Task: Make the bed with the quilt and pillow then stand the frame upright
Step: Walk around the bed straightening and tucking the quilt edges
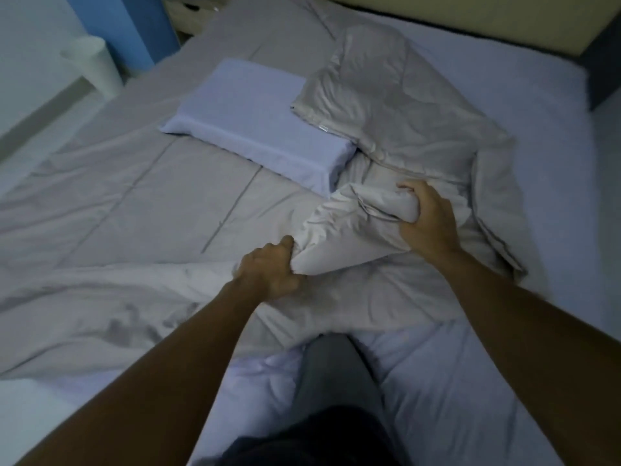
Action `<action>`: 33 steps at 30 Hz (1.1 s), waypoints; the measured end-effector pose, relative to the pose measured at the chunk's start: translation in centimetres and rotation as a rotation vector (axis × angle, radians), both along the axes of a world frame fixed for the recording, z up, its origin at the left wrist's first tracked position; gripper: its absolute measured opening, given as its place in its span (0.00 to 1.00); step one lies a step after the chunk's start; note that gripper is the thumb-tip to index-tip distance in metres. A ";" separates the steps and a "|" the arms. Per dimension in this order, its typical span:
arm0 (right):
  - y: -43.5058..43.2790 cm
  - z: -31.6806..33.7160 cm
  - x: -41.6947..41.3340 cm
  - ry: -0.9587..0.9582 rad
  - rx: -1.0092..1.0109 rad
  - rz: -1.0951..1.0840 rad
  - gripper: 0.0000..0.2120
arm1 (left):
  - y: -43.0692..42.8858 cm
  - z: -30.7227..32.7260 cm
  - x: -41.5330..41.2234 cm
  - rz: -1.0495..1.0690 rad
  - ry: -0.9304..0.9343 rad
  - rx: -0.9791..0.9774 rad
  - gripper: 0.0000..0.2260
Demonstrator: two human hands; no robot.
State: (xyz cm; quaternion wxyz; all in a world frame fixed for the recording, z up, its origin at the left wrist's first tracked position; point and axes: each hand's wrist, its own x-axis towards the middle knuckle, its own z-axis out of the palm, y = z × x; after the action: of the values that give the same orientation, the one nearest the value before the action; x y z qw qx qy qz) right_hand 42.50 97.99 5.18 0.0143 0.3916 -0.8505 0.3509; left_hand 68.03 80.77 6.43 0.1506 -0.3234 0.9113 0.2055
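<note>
A grey-beige quilt (134, 203) lies across the bed, flat on the left and bunched in folds on the right. My left hand (268, 267) grips a fold of the quilt near the middle. Higher and to the right, my right hand (426, 220) is clenched on a bunched quilt edge. A pale blue rectangular pillow (255, 126) lies on top of the quilt beyond my hands, its right corner tucked under a turned-over quilt flap (376, 95). No frame is in view.
The light blue bed sheet (504, 92) shows on the right and near me. A beige headboard (470, 18) runs along the far edge. A white cylindrical bin (97, 68) stands on the floor at left beside a blue wall. My knee (336, 371) rests on the bed.
</note>
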 end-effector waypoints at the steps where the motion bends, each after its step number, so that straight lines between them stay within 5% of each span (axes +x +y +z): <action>1: 2.2 0.7 1.8 -0.016 0.021 -0.022 0.26 | 1.5 0.4 1.4 -0.024 0.016 0.012 0.24; 12: 23.0 5.6 20.2 -0.329 0.188 -0.217 0.13 | 14.3 3.3 14.6 -0.165 -0.023 0.128 0.23; 16: 27.9 6.3 24.4 -0.394 0.329 -0.244 0.24 | 18.5 3.9 18.2 -0.185 -0.126 0.153 0.36; 23: 37.1 4.9 28.3 -0.526 0.427 -0.153 0.29 | 27.5 3.9 23.0 -0.033 -0.168 0.403 0.58; 27: 43.3 4.6 30.1 -0.656 0.480 -0.136 0.41 | 33.2 3.3 25.2 -0.003 -0.200 0.384 0.56; 33: 54.2 4.9 34.3 -0.790 0.643 -0.123 0.58 | 41.9 1.9 30.3 -0.159 -0.060 0.345 0.32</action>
State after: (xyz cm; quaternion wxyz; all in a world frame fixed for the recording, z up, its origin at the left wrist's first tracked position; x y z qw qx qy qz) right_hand 76.78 152.18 10.12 -0.4087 0.1628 -0.8775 0.1910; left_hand 98.36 122.67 8.28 0.2466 -0.2258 0.8803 0.3365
